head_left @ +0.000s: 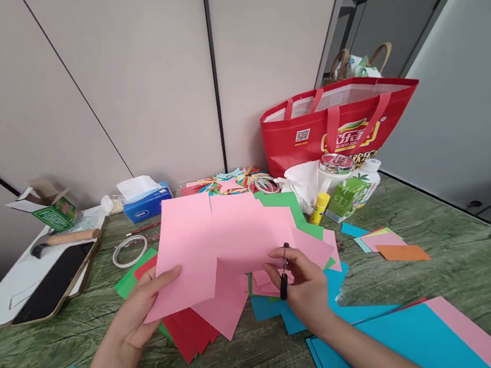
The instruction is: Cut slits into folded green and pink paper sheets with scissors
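Observation:
My left hand (pixel 154 298) grips the left part of a pink paper sheet (pixel 189 239), thumb on top and fingers beneath. A slit or fold line divides the sheet near its middle, and its right part sits at a different angle. In my right hand (pixel 307 287) is a small pair of black-handled scissors (pixel 284 278), partly hidden by the fingers. That hand's thumb and forefinger also touch the sheet's lower right edge. Below lie pink, red paper (pixel 188 333), green paper (pixel 284 203) and blue paper (pixel 271 307) pieces, overlapping.
A yellow glue stick (pixel 320 208), a green carton (pixel 347 198) and a red bag (pixel 299 147) stand at the back right. Behind left are a tissue box (pixel 147 204), a tape roll (pixel 130 251) and a hammer-like tool (pixel 71 237). Blue sheets (pixel 410 337) lie front right.

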### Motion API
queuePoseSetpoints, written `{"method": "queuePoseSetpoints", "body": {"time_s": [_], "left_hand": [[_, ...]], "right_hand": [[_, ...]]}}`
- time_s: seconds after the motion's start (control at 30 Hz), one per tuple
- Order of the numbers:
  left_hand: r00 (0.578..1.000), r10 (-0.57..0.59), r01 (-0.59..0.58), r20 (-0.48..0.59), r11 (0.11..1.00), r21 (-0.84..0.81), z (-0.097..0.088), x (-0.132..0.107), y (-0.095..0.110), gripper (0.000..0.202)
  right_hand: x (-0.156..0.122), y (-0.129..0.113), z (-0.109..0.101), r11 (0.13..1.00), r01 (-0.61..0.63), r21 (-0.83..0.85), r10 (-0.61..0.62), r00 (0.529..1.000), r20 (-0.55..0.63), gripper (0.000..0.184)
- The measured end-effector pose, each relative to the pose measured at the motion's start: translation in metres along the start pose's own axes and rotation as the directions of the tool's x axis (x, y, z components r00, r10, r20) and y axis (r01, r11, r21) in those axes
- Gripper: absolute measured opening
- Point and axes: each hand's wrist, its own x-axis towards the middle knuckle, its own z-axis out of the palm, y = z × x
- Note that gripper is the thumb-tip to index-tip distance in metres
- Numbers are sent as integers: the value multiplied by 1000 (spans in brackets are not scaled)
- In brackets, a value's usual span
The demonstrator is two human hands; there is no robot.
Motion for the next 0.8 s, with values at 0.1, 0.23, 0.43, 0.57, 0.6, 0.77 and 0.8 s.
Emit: {"method": "queuePoseSetpoints", "body": {"time_s": [0.1,0.23,0.43,0.57,0.6,0.77,0.8], "left_hand": [[998,-55,55,39,998,-9,-5,-1,2,20],[993,-111,112,48,993,-31,-9,1,4,15],[995,-56,54,80,998,20,-10,1,5,19],[989,-71,72,127,997,1,-10,1,1,17],[990,-62,62,123,998,5,-10,1,1,17],[999,-23,22,47,1000,17,-11,3,2,18],[999,-16,15,41,1000,12,-11,2,2,18]], "right_hand": [[-2,4,1,994,102,-27,-102,995,-20,19],[-3,6,0,968,246,-50,-247,969,-18,22],[-3,8,-2,942,329,-60,-328,944,31,33],[-4,10,-3,929,364,-58,-361,931,54,37],[-4,10,-4,924,377,-67,-373,926,60,37],[-1,11,-3,911,388,-139,-379,921,90,31],[0,12,-2,913,377,-154,-366,926,96,29]]}}
